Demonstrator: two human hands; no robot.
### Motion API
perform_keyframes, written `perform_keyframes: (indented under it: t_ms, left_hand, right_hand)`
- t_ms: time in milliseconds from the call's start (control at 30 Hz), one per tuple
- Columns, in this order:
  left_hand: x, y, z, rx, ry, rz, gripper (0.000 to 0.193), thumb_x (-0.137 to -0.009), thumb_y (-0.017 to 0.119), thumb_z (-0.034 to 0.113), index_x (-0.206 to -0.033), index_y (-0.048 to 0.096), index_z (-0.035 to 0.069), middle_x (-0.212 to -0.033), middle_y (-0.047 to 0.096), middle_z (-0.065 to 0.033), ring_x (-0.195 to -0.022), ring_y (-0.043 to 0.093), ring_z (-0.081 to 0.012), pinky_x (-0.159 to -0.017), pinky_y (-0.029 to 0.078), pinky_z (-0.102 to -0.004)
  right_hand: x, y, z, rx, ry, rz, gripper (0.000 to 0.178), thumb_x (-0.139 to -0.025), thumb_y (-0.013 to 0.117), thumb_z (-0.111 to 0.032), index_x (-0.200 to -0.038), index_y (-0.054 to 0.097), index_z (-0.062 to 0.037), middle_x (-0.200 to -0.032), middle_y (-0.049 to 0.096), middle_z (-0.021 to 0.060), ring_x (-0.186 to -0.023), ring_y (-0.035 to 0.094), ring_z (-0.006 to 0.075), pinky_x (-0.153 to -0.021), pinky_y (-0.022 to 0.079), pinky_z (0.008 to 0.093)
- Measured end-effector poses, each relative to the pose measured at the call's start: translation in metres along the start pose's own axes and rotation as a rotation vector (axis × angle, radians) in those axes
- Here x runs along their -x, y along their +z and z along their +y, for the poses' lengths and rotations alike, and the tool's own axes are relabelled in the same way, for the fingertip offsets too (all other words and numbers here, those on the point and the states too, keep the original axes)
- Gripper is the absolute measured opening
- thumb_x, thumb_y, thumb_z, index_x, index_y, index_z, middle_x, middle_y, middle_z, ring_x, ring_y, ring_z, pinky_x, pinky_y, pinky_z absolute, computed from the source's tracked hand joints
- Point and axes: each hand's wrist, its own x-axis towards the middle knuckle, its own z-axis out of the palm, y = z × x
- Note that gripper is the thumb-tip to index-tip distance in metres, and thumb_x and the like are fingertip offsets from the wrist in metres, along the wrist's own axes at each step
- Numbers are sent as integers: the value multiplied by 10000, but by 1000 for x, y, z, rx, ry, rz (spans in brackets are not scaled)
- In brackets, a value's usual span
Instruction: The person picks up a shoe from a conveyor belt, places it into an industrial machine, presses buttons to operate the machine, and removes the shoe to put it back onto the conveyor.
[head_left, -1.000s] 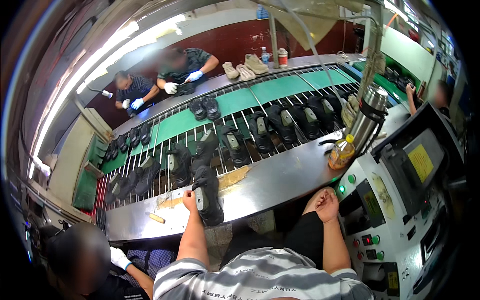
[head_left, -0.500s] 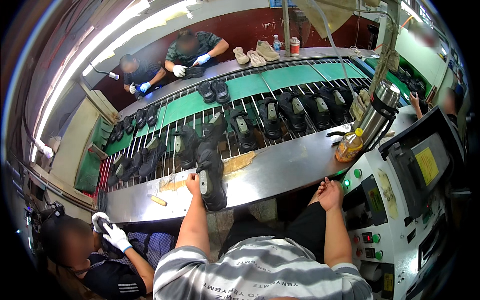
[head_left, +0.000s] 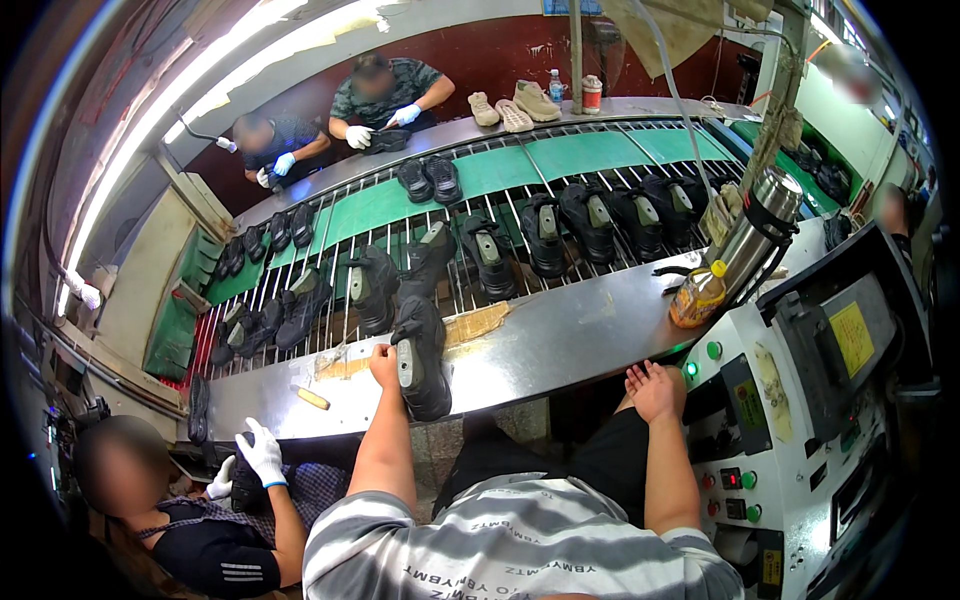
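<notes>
My left hand (head_left: 383,367) is closed in a loose fist over the metal bench edge, right against a black shoe (head_left: 424,362). Whether its fingers pinch part of that shoe, I cannot see. The shoe lies on the bench, a pale grey-green insert showing in its opening, its lower end at the edge. My right hand (head_left: 655,390) rests palm up over my right knee, fingers apart and nothing in it, beside the control panel. Another black shoe (head_left: 428,262) stands just beyond, on the rods of the conveyor.
Several black shoes (head_left: 490,258) line the rod conveyor (head_left: 345,325) with its green mats. On the bench (head_left: 560,345) are a yellow-handled tool (head_left: 312,398), a drink bottle (head_left: 698,296) and a steel flask (head_left: 765,220). A co-worker (head_left: 200,510) sits left; two work opposite. A control panel (head_left: 745,430) flanks my right.
My hands stay nearly still. The co-worker at left has lowered the dark shoe toward the lap and lifted one gloved hand off it. At far right, a bare hand has left the view.
</notes>
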Motion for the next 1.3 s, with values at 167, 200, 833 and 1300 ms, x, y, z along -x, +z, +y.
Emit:
perform_keyframes:
  t_ms: [167,200,833,1300]
  left_hand:
    - [1,-2,1,8,15,-2,121,-795,606,148,-786,636,32,-685,622,-99,-620,587,-215,-635,476,-343]
    - [1,-2,1,5,6,-1,120,-795,606,148,-786,636,33,-686,622,-99,-622,588,-214,-636,476,-342]
    - [-1,3,-11,49,-16,2,110,-790,601,136,-779,636,32,-672,620,-102,-606,586,-211,-617,474,-344]
    - [1,1,-8,18,-5,11,111,-800,605,145,-778,627,38,-672,617,-103,-606,585,-215,-623,476,-344]
  right_hand:
    - [0,4,3,59,-10,65,443,-900,597,-304,-1260,452,-92,-1178,478,115,-1092,502,282,-947,430,419]
    - [0,5,3,59,-12,64,452,-902,592,-300,-1273,443,-89,-1180,477,116,-1093,501,282,-947,429,418]
    - [3,-1,0,23,-25,10,495,-911,572,-294,-1320,420,-62,-1169,528,130,-1070,534,276,-928,454,416]
    - [7,-1,1,32,-27,-11,529,-911,569,-275,-1369,397,-75,-1181,531,118,-1075,537,277,-938,446,421]
